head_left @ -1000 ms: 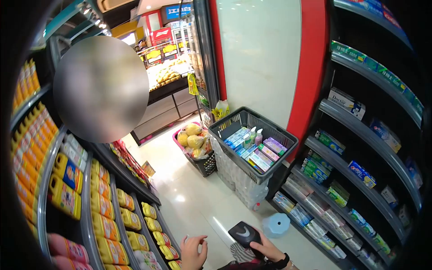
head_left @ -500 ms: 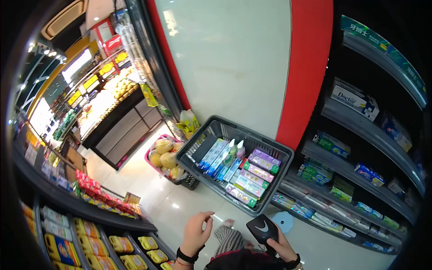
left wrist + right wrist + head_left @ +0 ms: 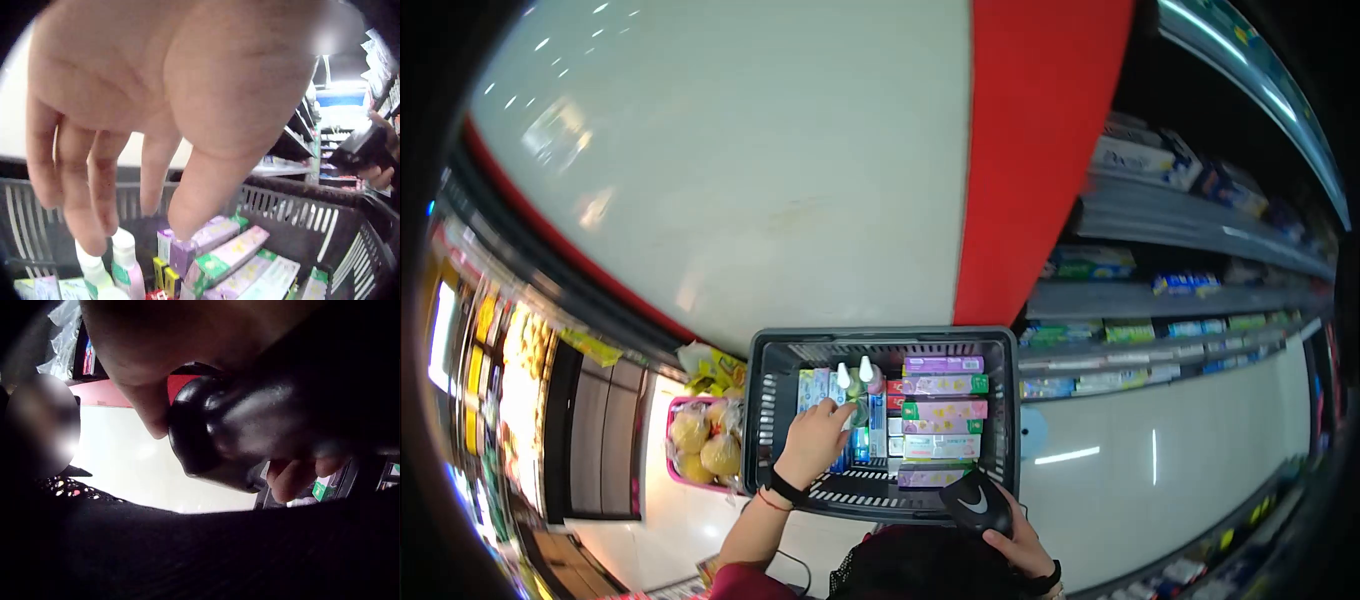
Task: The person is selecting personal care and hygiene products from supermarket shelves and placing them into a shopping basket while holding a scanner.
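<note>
My left hand (image 3: 813, 440) reaches over the dark grey shopping basket (image 3: 758, 420), its fingers pointing down and apart. In the left wrist view the fingertips hang close over two small bottles with white caps, one green bottle (image 3: 94, 272) and one pink bottle (image 3: 127, 275); nothing shows between fingers and thumb. Several long purple and pink toothpaste-like boxes (image 3: 945, 415) lie in the right half of the basket, with blue boxes (image 3: 878, 425) near the middle. My right hand (image 3: 1022, 540) grips a black handheld barcode scanner (image 3: 978, 503) near the basket's front right corner.
A pink-rimmed basket with bagged yellow fruit (image 3: 720, 455) stands left of the grey basket. Behind is a white wall panel (image 3: 800, 200) with a red column (image 3: 1040, 150). Shelves (image 3: 1190, 225) of boxes line the right side. A light blue round object (image 3: 1033, 435) is on the floor.
The view has turned left and down, and the grey basket is now right in front of me. My left hand has moved from beside the basket to above its bottles. The right hand keeps the scanner.
</note>
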The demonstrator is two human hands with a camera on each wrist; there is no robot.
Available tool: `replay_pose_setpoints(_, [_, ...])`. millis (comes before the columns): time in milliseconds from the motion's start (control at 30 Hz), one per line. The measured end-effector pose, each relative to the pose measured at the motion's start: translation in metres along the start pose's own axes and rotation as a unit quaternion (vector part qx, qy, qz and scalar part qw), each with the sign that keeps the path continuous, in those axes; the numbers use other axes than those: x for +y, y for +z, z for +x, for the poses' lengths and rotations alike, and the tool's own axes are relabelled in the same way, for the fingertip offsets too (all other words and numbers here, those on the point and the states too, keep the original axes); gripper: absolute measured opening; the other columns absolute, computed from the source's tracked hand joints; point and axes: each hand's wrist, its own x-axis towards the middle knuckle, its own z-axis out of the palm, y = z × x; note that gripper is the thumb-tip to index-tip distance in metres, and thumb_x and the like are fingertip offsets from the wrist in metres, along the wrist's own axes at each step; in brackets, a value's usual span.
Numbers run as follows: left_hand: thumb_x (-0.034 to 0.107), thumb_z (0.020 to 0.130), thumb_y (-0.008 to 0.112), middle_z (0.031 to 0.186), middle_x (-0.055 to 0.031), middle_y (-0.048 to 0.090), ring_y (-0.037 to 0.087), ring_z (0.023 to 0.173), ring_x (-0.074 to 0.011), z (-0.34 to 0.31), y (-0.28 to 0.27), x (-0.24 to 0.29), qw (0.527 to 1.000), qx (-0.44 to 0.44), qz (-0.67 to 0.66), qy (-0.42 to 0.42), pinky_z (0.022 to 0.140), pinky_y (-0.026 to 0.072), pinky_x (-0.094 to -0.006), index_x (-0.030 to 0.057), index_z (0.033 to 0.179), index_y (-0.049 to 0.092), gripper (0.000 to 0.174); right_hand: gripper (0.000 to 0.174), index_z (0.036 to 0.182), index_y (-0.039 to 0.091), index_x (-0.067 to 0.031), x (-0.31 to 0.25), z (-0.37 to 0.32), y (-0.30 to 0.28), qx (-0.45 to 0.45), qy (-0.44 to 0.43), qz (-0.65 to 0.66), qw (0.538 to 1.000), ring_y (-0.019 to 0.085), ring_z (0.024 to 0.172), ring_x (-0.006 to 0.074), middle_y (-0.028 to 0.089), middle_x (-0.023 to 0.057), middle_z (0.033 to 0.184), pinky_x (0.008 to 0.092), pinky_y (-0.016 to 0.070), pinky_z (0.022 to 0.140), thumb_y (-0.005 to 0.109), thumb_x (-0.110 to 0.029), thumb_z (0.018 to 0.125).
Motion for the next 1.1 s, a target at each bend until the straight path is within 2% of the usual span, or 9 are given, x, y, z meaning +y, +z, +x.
replay_pose_setpoints(133, [0.011, 0.073, 0.068, 0.096, -0.0111, 0.057, 0.062, 0.087, -0.0308, 0.031, 0.053, -0.045, 0.986, -0.151, 0.057, 0.036, 0.071, 0.0512, -0.0418, 0.0172, 0.119, 0.056, 0.049, 0.081, 0.146, 0.021, -0.0002, 0.008, 0.000, 0.011, 0.082, -0.008, 0.039, 0.996, 0.034, 0.132, 0.0208, 0.036, 0.0142, 0.142, 0.0341, 0.0250, 0.111, 0.069, -0.014, 0.083])
replay_pose_setpoints(300, [0.016, 0.075, 0.070, 0.097, -0.0145, 0.057, 0.064, 0.081, -0.0352, 0.058, 0.093, -0.060, 0.975, -0.209, 0.061, 0.036, 0.067, 0.0532, -0.0434, 0.0188, 0.119, 0.055, 0.047, 0.084, 0.146, 0.021, 0.0001, 0.009, -0.014, 0.016, 0.161, -0.035, 0.057, 0.985, 0.034, 0.133, 0.0220, 0.035, 0.0153, 0.143, 0.0343, 0.0246, 0.111, 0.070, -0.018, 0.082])
replay_pose_setpoints(467, [0.036, 0.081, 0.067, 0.087, -0.0134, 0.063, 0.066, 0.076, -0.0320, 0.070, 0.079, -0.043, 0.974, -0.193, 0.104, 0.058, 0.063, 0.0515, -0.0418, 0.0157, 0.110, 0.061, 0.036, 0.084, 0.147, 0.021, -0.0004, 0.015, -0.031, 0.015, 0.213, -0.047, 0.070, 0.973, 0.033, 0.134, 0.0223, 0.034, 0.0159, 0.144, 0.0344, 0.0244, 0.111, 0.070, -0.021, 0.082])
replay_pose_setpoints(567, [0.053, 0.084, 0.060, 0.064, -0.0131, 0.065, 0.066, 0.064, -0.0296, 0.061, 0.049, -0.026, 0.992, -0.110, 0.062, 0.027, 0.053, 0.0488, -0.0412, 0.0135, 0.088, 0.068, 0.040, 0.085, 0.147, 0.020, -0.0007, 0.016, -0.042, 0.013, 0.202, -0.050, 0.091, 0.974, 0.033, 0.134, 0.0221, 0.035, 0.0157, 0.144, 0.0341, 0.0245, 0.111, 0.071, -0.020, 0.081])
replay_pose_setpoints(633, [0.053, 0.084, 0.060, 0.061, -0.0118, 0.064, 0.065, 0.062, -0.0298, 0.052, 0.034, -0.018, 0.992, -0.106, 0.062, -0.022, 0.052, 0.0484, -0.0411, 0.0122, 0.085, 0.068, 0.041, 0.085, 0.147, 0.020, -0.0005, 0.017, -0.048, 0.011, 0.192, -0.055, 0.098, 0.975, 0.033, 0.134, 0.0221, 0.035, 0.0155, 0.144, 0.0340, 0.0244, 0.111, 0.071, -0.020, 0.081])
replay_pose_setpoints(867, [0.043, 0.095, 0.049, 0.048, -0.0041, 0.058, 0.060, 0.046, -0.0200, 0.008, -0.038, 0.082, 0.975, -0.071, -0.076, -0.199, 0.049, 0.0437, -0.0323, 0.0072, 0.076, 0.068, 0.045, 0.089, 0.147, 0.019, 0.0013, 0.004, -0.089, -0.020, 0.099, -0.085, 0.067, 0.989, 0.029, 0.137, 0.0224, 0.031, 0.0154, 0.147, 0.0344, 0.0208, 0.112, 0.072, -0.026, 0.081])
replay_pose_setpoints(933, [0.043, 0.096, 0.048, 0.045, -0.0045, 0.056, 0.058, 0.045, -0.0150, -0.002, -0.037, 0.113, 0.940, -0.077, -0.237, -0.232, 0.048, 0.0428, -0.0307, 0.0035, 0.077, 0.068, 0.048, 0.092, 0.147, 0.018, 0.0017, 0.000, -0.105, -0.035, 0.089, -0.085, 0.051, 0.991, 0.028, 0.137, 0.0229, 0.029, 0.0153, 0.148, 0.0350, 0.0195, 0.113, 0.072, -0.032, 0.080])
replay_pose_setpoints(1000, [0.039, 0.098, 0.047, 0.047, -0.0051, 0.056, 0.057, 0.045, -0.0118, -0.010, -0.036, 0.153, 0.931, -0.089, -0.278, -0.219, 0.046, 0.0406, -0.0262, -0.0002, 0.082, 0.068, 0.047, 0.094, 0.147, 0.017, 0.0016, -0.007, -0.123, -0.051, 0.057, -0.120, 0.062, 0.989, 0.028, 0.137, 0.0223, 0.029, 0.0149, 0.148, 0.0347, 0.0200, 0.113, 0.073, -0.033, 0.080])
replay_pose_setpoints(1100, [0.033, 0.100, 0.043, 0.061, -0.0065, 0.061, 0.056, 0.048, -0.0102, -0.009, -0.015, 0.220, 0.866, -0.080, -0.454, -0.193, 0.045, 0.0381, -0.0205, -0.0024, 0.098, 0.063, 0.041, 0.088, 0.147, 0.019, 0.0008, -0.007, -0.157, -0.081, 0.060, -0.141, 0.040, 0.987, 0.028, 0.138, 0.0235, 0.030, 0.0154, 0.148, 0.0349, 0.0203, 0.113, 0.072, -0.026, 0.081])
